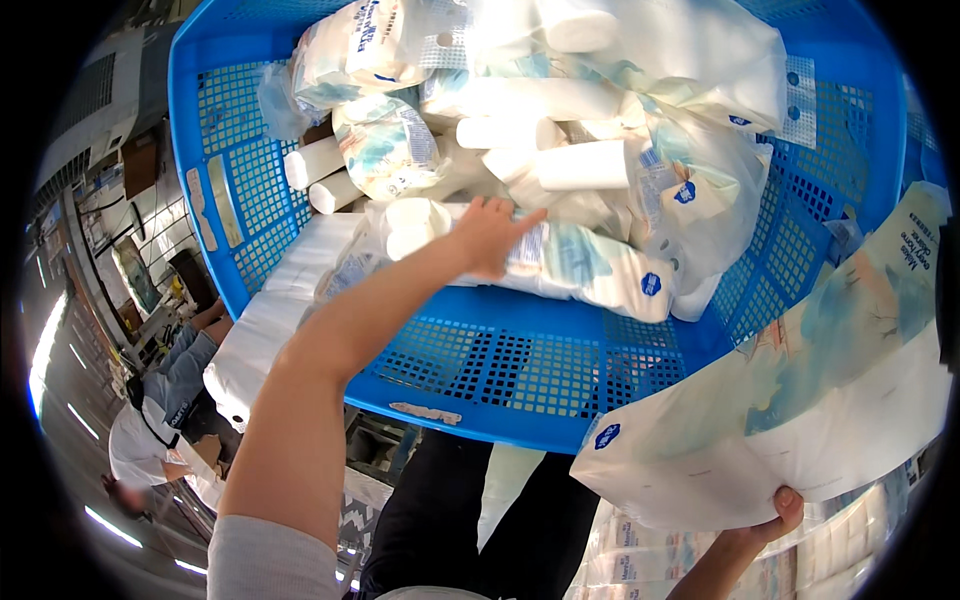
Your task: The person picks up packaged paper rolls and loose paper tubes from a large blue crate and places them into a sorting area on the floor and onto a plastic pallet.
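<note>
My left hand [490,238] reaches over the near wall of a blue plastic basket [500,425]. It lies on a printed plastic pack [590,265] of white paper rolls, its thumb stretched out to the right and its fingertips over the pack's far side. Loose white rolls [585,165] and more printed packs [385,150] are heaped beyond it. Low at the right, my right hand [780,512] grips the lower edge of a large flat plastic bag [760,400] with a pale teal print. Its thumb shows on the bag; the other fingers are mostly hidden behind it.
A long white plastic-wrapped bundle [265,340] leans across the basket's left near corner. Wrapped packs of rolls [640,550] lie below the bag at the lower right. At the far left, another person [145,440] sits bent over near shelves and equipment.
</note>
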The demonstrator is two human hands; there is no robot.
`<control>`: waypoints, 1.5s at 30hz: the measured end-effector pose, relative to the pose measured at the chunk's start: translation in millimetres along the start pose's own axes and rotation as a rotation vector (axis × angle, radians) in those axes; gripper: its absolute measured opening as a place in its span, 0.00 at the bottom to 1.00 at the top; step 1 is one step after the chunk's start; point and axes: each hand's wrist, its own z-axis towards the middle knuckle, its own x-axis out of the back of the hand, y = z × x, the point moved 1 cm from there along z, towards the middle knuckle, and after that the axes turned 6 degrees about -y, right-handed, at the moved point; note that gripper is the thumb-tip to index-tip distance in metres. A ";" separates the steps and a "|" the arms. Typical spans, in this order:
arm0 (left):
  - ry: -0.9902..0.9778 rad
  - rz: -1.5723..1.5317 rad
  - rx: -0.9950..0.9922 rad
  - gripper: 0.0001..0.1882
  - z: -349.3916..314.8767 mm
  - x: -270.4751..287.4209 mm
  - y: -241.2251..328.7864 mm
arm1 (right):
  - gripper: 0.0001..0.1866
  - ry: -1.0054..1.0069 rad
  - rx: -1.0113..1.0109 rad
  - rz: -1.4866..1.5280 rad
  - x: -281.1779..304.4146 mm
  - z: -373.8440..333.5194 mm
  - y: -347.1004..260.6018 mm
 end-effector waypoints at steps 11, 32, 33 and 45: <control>-0.160 -0.442 0.085 0.43 -13.4 48.9 -25.8 | 0.29 0.310 -0.023 0.184 58.3 -1.2 27.0; 0.711 0.119 -0.084 0.14 8.1 178.7 11.3 | 0.38 -0.097 -0.166 0.277 72.3 -17.6 63.4; 0.692 0.163 -0.110 0.10 -0.6 167.4 19.7 | 0.38 -0.116 -0.173 0.283 72.7 -17.3 63.3; 0.172 -0.171 -0.342 0.16 -57.3 69.6 128.0 | 0.46 -0.229 -0.240 0.251 79.1 -21.6 68.7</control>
